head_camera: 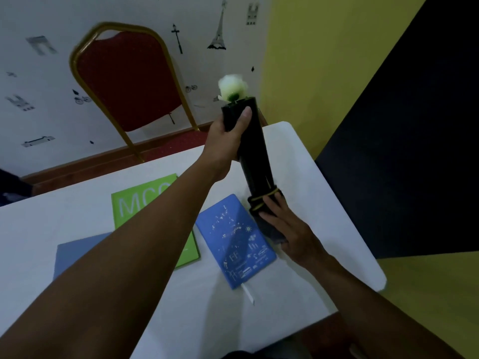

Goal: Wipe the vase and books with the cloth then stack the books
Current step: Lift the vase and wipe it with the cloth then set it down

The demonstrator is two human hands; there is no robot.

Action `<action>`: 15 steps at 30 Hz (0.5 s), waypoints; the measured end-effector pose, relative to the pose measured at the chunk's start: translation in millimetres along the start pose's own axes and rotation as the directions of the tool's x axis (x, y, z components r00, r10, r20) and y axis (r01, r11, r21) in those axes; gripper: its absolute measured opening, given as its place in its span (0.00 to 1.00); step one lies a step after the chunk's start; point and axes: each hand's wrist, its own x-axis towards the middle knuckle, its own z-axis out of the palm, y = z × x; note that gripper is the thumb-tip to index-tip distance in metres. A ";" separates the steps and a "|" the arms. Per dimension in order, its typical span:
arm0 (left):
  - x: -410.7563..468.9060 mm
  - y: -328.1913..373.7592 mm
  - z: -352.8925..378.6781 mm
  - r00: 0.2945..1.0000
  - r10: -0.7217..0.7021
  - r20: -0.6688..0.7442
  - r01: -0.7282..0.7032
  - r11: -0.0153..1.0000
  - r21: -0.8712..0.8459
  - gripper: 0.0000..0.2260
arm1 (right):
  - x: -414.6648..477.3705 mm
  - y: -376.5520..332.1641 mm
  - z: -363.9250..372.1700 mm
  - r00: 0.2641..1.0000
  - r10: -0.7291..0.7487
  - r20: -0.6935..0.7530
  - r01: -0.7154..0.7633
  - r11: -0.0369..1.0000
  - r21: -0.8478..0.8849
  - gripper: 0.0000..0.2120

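Near the far right corner of the desk [298, 151] my left hand [228, 141] is wrapped around the upper part of the tall black vase [255, 156], thumb lying across its front just below the rim. The vase is tilted, its top leaning away from me and to the left, and a white flower [233, 86] sticks out of its mouth. My right hand [287, 229] is down at the vase's base, fingers stretched and pressed against a dark cloth [267, 218] that is bunched around the bottom of the vase; a thin yellowish edge of the cloth circles the vase just above my fingertips. I cannot tell whether the base touches the desk, since the cloth and my hand cover it. Just left of my right hand a blue book [236, 242] with small white drawings lies flat on the white desk, a pale ribbon hanging out of its near end. Farther left a green book [134, 203] with large white letters lies flat too, partly hidden under my left forearm, and its near left corner overlaps a grey-blue book [77, 255]. Beyond the desk a red chair [124, 81] with a gold frame stands against a white wall [39, 99] printed with small black pictures.
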 end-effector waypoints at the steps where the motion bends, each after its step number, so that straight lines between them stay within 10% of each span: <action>1: 3.0 -2.7 5.7 1.000 0.011 0.004 -0.011 1.000 0.010 0.12 | -11.2 6.6 -2.6 1.000 0.022 -0.008 -0.022 1.000 0.001 0.25; 15: 29.9 -58.4 129.3 0.937 0.268 0.223 -0.320 0.914 0.248 0.34 | -104.8 85.5 -51.7 0.857 0.468 -0.217 -0.482 0.876 -0.013 0.31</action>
